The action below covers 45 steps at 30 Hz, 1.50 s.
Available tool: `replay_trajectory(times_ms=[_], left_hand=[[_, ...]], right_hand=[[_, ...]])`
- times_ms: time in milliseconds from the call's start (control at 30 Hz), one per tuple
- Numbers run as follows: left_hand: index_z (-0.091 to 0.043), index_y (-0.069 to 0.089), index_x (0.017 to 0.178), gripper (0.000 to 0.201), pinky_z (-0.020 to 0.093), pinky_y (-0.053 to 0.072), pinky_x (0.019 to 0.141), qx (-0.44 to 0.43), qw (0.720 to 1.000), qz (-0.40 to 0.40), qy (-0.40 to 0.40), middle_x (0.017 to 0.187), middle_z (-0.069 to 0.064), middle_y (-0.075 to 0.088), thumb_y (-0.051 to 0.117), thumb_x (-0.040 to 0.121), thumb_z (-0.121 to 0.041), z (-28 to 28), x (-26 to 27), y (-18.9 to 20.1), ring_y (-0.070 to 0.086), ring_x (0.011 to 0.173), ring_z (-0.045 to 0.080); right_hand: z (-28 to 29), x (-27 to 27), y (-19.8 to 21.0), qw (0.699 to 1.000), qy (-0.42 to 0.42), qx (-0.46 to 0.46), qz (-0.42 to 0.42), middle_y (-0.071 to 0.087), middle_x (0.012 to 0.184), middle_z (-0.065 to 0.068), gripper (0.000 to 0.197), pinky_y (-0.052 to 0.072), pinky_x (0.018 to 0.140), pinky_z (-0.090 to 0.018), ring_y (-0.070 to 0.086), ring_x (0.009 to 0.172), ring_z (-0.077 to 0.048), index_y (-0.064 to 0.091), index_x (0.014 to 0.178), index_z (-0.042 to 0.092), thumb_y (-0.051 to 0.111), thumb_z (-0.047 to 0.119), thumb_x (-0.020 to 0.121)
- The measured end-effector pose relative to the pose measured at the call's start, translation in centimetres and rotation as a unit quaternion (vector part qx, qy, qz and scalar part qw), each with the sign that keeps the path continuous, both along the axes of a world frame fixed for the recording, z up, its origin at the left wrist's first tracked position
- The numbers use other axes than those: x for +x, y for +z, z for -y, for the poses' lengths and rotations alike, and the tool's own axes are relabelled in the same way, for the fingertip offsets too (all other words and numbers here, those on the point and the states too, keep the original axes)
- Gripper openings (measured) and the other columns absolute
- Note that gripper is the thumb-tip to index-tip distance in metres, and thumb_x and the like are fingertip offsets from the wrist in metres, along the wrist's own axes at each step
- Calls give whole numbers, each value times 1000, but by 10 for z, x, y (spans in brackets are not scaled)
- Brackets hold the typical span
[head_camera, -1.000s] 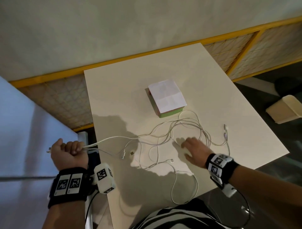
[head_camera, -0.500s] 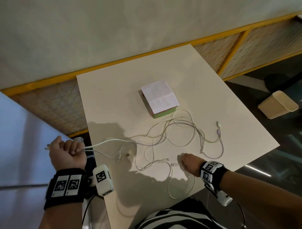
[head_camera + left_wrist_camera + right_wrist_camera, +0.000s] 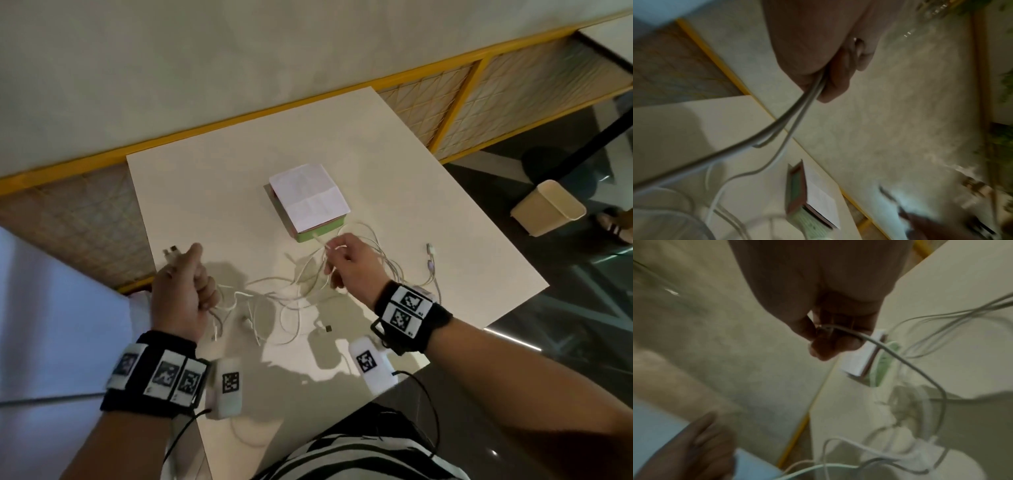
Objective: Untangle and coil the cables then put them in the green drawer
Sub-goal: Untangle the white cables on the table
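Observation:
Tangled white cables [image 3: 291,294] lie on the white table [image 3: 212,192] and hang between my hands. My left hand [image 3: 185,287] is raised in a fist round a bunch of cables [image 3: 797,113], their plugs [image 3: 171,251] sticking out above the thumb. My right hand [image 3: 346,260] is raised near the drawer box and pinches one cable [image 3: 890,352] near its end. The small box with the green drawer [image 3: 318,233] stands mid-table with white paper [image 3: 308,197] on top; the drawer looks closed.
Loose plug ends [image 3: 431,255] lie at the table's right, others [image 3: 327,329] near the front edge. A beige bin [image 3: 548,207] stands on the dark floor to the right. A yellow-framed mesh panel [image 3: 445,102] runs behind the table.
Both hands have lifted off the table. My right hand took hold of a cable near the front edge and raised it toward the drawer box. My left hand moved right over the table with its bunch.

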<state>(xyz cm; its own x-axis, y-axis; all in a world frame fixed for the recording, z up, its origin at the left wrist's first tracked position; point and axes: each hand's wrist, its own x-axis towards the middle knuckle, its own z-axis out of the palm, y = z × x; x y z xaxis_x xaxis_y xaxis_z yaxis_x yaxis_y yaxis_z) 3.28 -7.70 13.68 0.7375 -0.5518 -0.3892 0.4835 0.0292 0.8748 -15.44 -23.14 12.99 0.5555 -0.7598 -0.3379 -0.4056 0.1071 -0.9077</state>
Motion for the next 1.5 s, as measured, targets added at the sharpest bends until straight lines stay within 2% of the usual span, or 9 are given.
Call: replay_trajectory(times_ms=[167, 467, 667, 800, 933, 1067, 1233, 1367, 1500], left_hand=[[-13, 63, 82, 29, 15, 17, 36, 0, 997, 16, -71, 38, -10, 27, 51, 95, -36, 27, -33, 6, 23, 31, 3], [-10, 61, 69, 32, 22, 27, 41, 48, 989, 57, -127, 44, -3, 34, 55, 95, -28, 18, -56, 2, 30, 40, 11], [-17, 65, 65, 36, 26, 27, 46, 58, 988, 89, -110, 41, -6, 33, 53, 96, -30, 24, -64, 2, 31, 39, 12], [-14, 62, 70, 36, 17, 24, 37, 3, 994, 58, -95, 44, -9, 31, 48, 98, -31, 28, -56, 6, 23, 33, 6], [-12, 62, 68, 35, 15, 21, 33, -37, 996, 26, -78, 53, -6, 39, 49, 96, -29, 27, -52, 10, 22, 31, 3], [-18, 65, 60, 39, 15, 19, 33, -43, 997, 10, -61, 59, -5, 48, 50, 95, -28, 24, -51, 12, 23, 31, 2], [-19, 66, 58, 40, 15, 17, 33, -28, 999, 0, -46, 56, -5, 48, 52, 94, -27, 21, -50, 13, 23, 30, 2], [-19, 67, 60, 41, 14, 19, 33, -32, 999, 0, -31, 61, -5, 58, 49, 96, -26, 22, -53, 17, 24, 30, 2], [-15, 65, 71, 38, 15, 26, 37, -46, 999, 10, -18, 61, -3, 65, 42, 100, -24, 24, -55, 24, 32, 33, 3]], right_hand=[[-48, 39, 30, 990, 113, 0, 81, 65, 68, 2, 7, 43, 46, -20, 55, 51, -16, 50, 92, 23, 51, 17, 93], [-62, 25, 4, 980, 140, -129, 50, 72, 85, -6, 15, 39, 54, -10, 52, 49, 9, 53, 108, 17, 51, 21, 94], [-54, 14, 6, 981, 148, -112, 50, 68, 98, 5, 15, 52, 75, -28, 65, 82, -11, 51, 107, 22, 53, 26, 92], [-34, -15, -14, 980, 84, -179, -11, 59, 119, -3, 29, 42, 96, -28, 54, 109, -15, 54, 114, 18, 53, 35, 91], [19, -63, -62, 973, -19, -150, -176, 63, 102, -7, 17, 48, 85, -33, 59, 95, -24, 58, 101, 10, 53, 21, 90], [65, -111, -109, 929, -52, -122, -347, 59, 117, -20, 23, 45, 91, -37, 56, 109, -35, 56, 108, 5, 48, 19, 91], [92, -118, -122, 903, 5, -137, -407, 52, 131, -22, 32, 35, 106, -39, 40, 130, -36, 50, 124, 7, 39, 17, 96], [102, -113, -121, 901, -13, -89, -425, 56, 122, -22, 30, 47, 89, -43, 56, 110, -38, 46, 118, 8, 36, 23, 94], [109, -112, -130, 896, 20, -65, -438, 59, 118, -21, 33, 45, 92, -41, 55, 111, -39, 46, 116, 4, 40, 22, 89]])
